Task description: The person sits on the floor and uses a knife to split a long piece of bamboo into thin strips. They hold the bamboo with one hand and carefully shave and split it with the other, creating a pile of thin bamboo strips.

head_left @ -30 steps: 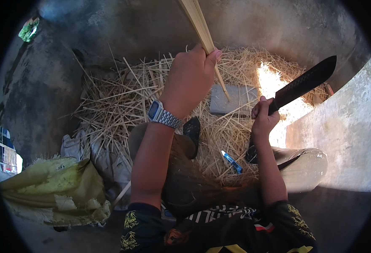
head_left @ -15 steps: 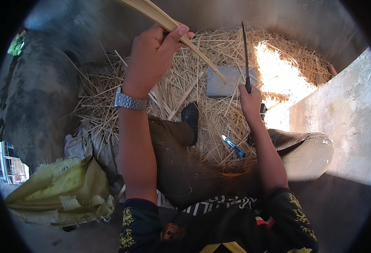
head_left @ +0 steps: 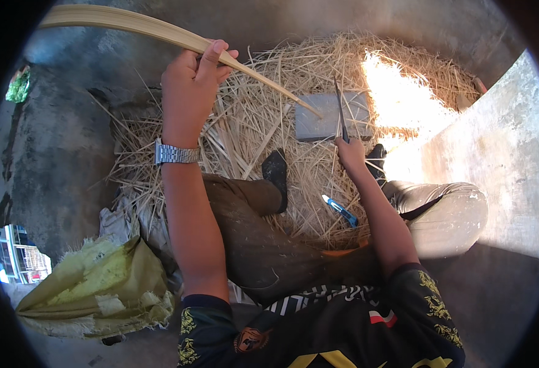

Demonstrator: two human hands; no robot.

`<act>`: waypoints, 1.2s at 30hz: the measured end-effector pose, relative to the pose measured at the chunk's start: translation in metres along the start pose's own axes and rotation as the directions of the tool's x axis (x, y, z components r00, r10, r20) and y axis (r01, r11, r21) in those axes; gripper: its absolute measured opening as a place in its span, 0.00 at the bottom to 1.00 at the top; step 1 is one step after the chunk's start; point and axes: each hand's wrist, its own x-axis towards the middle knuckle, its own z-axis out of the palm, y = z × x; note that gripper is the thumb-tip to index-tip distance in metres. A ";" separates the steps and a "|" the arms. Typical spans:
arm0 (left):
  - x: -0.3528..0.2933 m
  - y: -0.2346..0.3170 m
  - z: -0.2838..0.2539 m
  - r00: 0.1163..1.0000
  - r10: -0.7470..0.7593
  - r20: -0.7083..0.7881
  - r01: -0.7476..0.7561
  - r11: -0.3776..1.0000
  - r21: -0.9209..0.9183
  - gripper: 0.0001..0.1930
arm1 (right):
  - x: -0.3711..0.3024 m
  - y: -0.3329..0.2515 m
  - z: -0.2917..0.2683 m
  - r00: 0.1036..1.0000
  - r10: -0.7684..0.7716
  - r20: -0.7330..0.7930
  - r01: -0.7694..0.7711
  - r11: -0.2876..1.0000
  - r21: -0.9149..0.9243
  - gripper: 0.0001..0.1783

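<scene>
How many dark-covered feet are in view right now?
2. The left foot is below and left of the gray block; the right foot is just right of the right hand gripping the knife, perhaps partly hidden by the forearm.

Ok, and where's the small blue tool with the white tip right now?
In the head view, the blue tool lies on the straw, right of centre, lower in the picture than the grey block and just left of the right forearm.

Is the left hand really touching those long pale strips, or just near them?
Touching: the head view shows the left hand gripping the pale strips, its thumb laid over them with no gap.
</scene>
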 end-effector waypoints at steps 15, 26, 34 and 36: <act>0.000 0.000 -0.006 1.000 -0.017 0.017 0.017 1.000 -0.014 0.19 | -0.003 0.067 0.012 0.996 -0.086 -0.021 0.069 0.905 -0.419 0.29; -0.001 0.002 -0.016 0.988 -0.011 0.154 0.029 0.993 -0.110 0.17 | -0.020 0.029 0.032 0.882 -0.348 -0.319 0.400 0.909 0.114 0.18; 0.004 -0.004 -0.024 0.990 -0.054 0.132 0.066 0.994 -0.091 0.17 | 0.015 0.039 0.013 0.970 -0.237 -0.059 0.208 0.927 -0.314 0.26; 0.001 -0.012 -0.028 0.992 -0.073 0.100 0.082 0.993 -0.083 0.18 | -0.011 -0.030 0.004 0.915 -0.383 -0.129 0.355 0.914 -0.196 0.23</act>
